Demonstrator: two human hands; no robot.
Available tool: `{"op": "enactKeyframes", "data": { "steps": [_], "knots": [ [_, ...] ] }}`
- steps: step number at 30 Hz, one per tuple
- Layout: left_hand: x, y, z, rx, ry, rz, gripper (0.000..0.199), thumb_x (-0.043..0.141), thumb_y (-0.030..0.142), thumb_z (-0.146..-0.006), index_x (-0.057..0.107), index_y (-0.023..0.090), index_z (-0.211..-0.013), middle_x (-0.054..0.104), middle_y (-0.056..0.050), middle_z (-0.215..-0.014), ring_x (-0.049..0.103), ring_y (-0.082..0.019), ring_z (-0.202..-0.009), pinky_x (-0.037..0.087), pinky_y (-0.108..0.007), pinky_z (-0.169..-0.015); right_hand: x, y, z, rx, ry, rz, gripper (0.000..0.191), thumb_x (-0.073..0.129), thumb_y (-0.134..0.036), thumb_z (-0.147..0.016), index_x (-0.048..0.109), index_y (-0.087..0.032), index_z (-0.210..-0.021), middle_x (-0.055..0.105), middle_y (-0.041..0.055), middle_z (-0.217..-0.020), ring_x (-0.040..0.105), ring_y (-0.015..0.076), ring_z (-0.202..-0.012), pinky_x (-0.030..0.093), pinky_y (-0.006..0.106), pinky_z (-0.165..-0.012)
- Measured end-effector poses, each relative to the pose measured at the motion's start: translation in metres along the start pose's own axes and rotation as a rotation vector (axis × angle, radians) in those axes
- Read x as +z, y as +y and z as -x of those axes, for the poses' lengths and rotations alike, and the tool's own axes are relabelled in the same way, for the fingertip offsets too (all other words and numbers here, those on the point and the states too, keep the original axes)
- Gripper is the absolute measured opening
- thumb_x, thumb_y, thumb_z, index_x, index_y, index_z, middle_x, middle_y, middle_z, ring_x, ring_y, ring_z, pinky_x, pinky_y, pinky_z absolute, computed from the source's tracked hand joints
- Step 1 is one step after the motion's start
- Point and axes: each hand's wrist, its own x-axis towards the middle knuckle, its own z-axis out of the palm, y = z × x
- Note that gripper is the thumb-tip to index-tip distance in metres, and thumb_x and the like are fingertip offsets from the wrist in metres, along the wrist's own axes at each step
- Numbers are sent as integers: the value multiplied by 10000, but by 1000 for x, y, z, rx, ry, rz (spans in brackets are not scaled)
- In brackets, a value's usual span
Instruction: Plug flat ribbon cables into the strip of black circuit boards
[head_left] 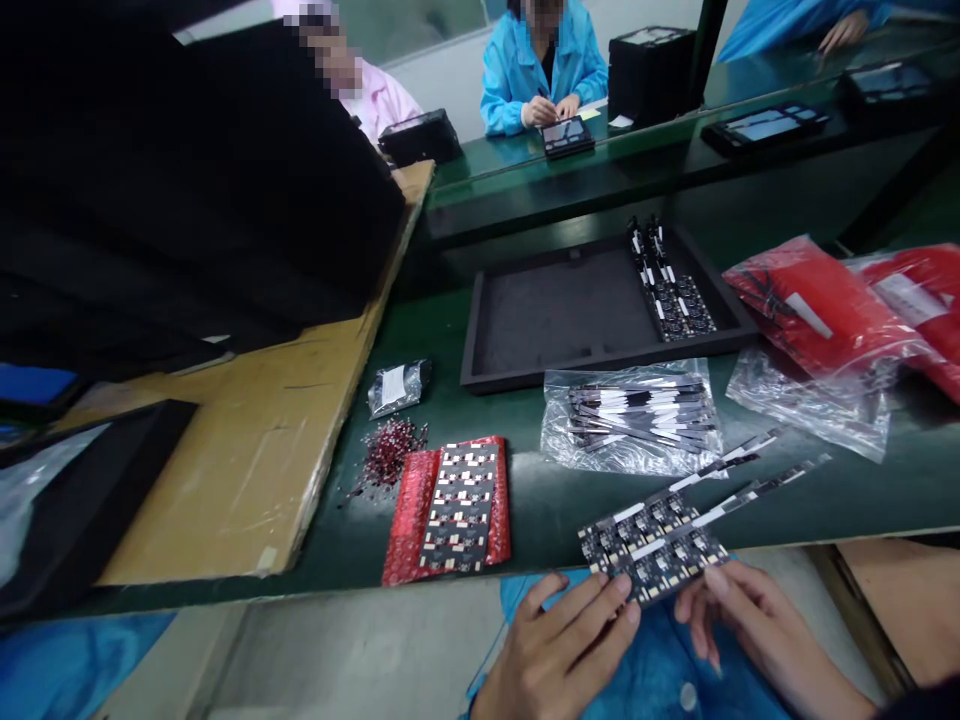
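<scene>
A black circuit board panel with white-marked flex strips sticking out to the upper right lies at the table's front edge. The fingers of my left hand rest on its lower left corner. At its lower right edge, my right hand holds the panel between thumb and curled fingers. Just behind the panel, a clear plastic bag contains many similar strips. Another board panel lies on red bubble wrap to the left, beside a pile of tiny red and dark parts.
A black tray holding boards with strips stands behind the bag. Red packages lie at right, a small bag at left. Cardboard and dark boxes fill the left side. A person in blue works across the table.
</scene>
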Motion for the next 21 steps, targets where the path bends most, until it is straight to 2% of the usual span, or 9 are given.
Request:
{"op": "enactKeyframes", "data": {
  "steps": [3, 6, 7, 9, 11, 13, 15, 18, 21],
  "knots": [
    [7, 4, 4, -44, 7, 41, 282, 469, 358, -1021, 577, 362, -1281, 533, 132, -1423, 557, -73, -1293, 525, -226, -949, 3, -4, 2, -42, 82, -4, 326, 614, -773, -810, 774, -501, -723, 767, -16, -612, 691, 280, -474, 579, 436, -441],
    [15, 7, 5, -198, 136, 168, 458, 523, 618, -939, 549, 355, -1314, 597, 102, -1368, 627, -133, -1215, 560, -295, -975, 6, -10, 7, -83, 121, 30, 301, 640, -738, -817, 769, -486, -714, 758, -22, -592, 698, 281, -472, 588, 417, -434],
    [17, 8, 4, -297, 169, 222, 503, 508, 649, -930, 526, 353, -1337, 613, 83, -1354, 639, -155, -1200, 571, -326, -979, 7, -12, 9, -96, 127, 48, 297, 643, -731, -820, 768, -483, -717, 759, -23, -590, 705, 283, -479, 594, 413, -439],
    [18, 9, -2, -545, 189, 338, 463, 483, 577, -963, 480, 362, -1374, 610, 55, -1361, 641, -179, -1201, 587, -354, -977, 9, -16, 15, -124, 133, 94, 291, 648, -724, -820, 769, -478, -722, 771, -21, -608, 718, 288, -496, 603, 406, -444],
    [19, 9, -10, -782, 179, 476, 395, 475, 474, -984, 476, 382, -1368, 604, 52, -1362, 649, -176, -1184, 606, -333, -954, 9, -22, 21, -153, 129, 150, 285, 642, -701, -836, 771, -472, -727, 780, -18, -626, 724, 289, -513, 616, 403, -464],
    [21, 7, -17, -938, 126, 669, 359, 478, 475, -980, 514, 389, -1327, 647, 53, -1299, 680, -165, -1111, 619, -308, -916, 8, -29, 26, -184, 129, 208, 275, 631, -671, -857, 770, -467, -737, 778, -20, -631, 720, 283, -517, 622, 392, -480],
    [24, 5, -24, -997, 64, 846, 324, 490, 502, -970, 574, 377, -1256, 711, 57, -1173, 710, -144, -1008, 624, -277, -869, 4, -38, 29, -215, 136, 270, 268, 620, -626, -883, 771, -456, -741, 769, -19, -631, 715, 277, -534, 631, 382, -518],
    [31, 3, -31, -976, 21, 981, 281, 513, 517, -952, 668, 327, -1089, 757, 70, -943, 728, -98, -813, 614, -195, -733, -5, -52, 32, -268, 167, 364, 250, 630, -564, -892, 777, -435, -736, 758, 0, -665, 722, 298, -610, 646, 395, -593],
    [36, 4, -37, -916, 31, 1056, 299, 522, 523, -942, 692, 279, -930, 720, 96, -699, 678, -53, -573, 561, -131, -552, -14, -60, 30, -294, 287, 456, 170, 644, -631, -841, 780, -531, -818, 763, 10, -740, 738, 391, -751, 674, 523, -683]
  ]
}}
